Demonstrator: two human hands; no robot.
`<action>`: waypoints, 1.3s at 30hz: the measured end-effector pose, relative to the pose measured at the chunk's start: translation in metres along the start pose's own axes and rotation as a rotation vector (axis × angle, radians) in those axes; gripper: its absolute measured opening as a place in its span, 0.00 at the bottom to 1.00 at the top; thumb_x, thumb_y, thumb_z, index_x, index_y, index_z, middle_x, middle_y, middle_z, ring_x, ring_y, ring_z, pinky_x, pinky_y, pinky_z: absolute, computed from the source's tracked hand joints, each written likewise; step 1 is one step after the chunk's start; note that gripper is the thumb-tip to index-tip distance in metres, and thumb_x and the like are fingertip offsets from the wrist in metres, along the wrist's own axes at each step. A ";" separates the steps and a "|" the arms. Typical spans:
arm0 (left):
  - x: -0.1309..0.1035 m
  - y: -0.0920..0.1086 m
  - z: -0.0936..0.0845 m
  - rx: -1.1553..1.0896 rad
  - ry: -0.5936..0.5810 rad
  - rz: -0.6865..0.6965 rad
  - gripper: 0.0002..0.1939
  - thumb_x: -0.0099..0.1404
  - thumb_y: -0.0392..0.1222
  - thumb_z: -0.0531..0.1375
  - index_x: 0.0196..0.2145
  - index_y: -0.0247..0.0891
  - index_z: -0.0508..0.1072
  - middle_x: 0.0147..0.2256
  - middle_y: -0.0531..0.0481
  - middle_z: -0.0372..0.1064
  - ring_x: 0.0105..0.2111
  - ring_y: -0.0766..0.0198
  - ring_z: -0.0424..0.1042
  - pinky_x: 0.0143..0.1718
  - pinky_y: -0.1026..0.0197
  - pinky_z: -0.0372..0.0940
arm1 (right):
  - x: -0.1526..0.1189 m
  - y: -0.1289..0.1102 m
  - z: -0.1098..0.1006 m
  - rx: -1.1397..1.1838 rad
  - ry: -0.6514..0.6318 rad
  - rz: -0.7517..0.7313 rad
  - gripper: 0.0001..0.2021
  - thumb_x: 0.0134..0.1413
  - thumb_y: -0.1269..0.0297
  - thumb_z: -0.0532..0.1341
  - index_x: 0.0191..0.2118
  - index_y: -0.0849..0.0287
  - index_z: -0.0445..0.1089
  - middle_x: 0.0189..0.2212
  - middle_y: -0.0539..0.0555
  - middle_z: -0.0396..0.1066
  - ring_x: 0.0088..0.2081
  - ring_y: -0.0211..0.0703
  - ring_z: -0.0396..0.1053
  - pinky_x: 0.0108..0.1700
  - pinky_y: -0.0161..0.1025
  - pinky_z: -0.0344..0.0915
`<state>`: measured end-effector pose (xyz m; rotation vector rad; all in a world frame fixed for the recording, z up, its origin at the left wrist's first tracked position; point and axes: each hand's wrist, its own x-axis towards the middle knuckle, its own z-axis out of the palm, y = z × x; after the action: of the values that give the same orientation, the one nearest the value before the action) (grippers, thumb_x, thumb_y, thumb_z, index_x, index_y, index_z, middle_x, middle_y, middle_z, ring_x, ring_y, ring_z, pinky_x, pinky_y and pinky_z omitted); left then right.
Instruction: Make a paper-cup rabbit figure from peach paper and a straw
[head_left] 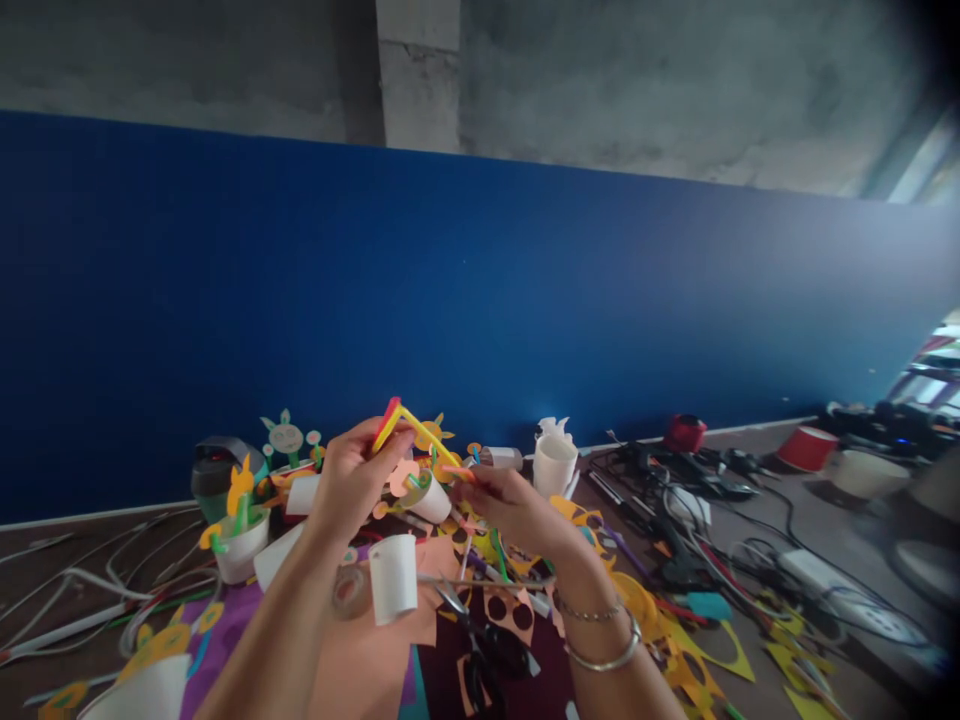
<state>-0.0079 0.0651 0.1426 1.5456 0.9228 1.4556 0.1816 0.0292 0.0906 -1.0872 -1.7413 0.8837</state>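
My left hand [358, 472] is closed, pinching the bent upper end of a thin yellow straw [429, 436], where a red strip lies along it. From there the straw slopes down to my right hand [521, 508], whose fingers are closed around its lower end beside a small orange paper piece [456, 472]. Both hands are raised above the crowded table. Just below them are a tipped white paper cup [429, 498] with paper cutouts and an upright white paper cup [393, 580]. Black-handled scissors [480, 640] lie open nearer to me.
A roll of tape [350, 592] lies left of the upright cup. Cups with paper animal figures, such as a white cup [244, 550], stand at left. Yellow paper scraps [686, 665], cables and a white power strip [847, 595] cover the right. A blue panel [480, 290] rises behind.
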 end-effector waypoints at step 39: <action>-0.036 0.015 0.050 -0.801 -0.178 -0.381 0.13 0.56 0.47 0.65 0.25 0.36 0.67 0.14 0.64 0.40 0.13 0.77 0.38 0.13 0.72 0.42 | -0.015 -0.047 0.000 1.068 0.214 -0.097 0.08 0.57 0.58 0.55 0.32 0.55 0.63 0.15 0.40 0.39 0.16 0.32 0.34 0.19 0.32 0.46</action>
<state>0.0390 0.0232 0.1407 0.8279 0.4039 1.1707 0.1714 -0.0018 0.1274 -0.3475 -0.8822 1.3329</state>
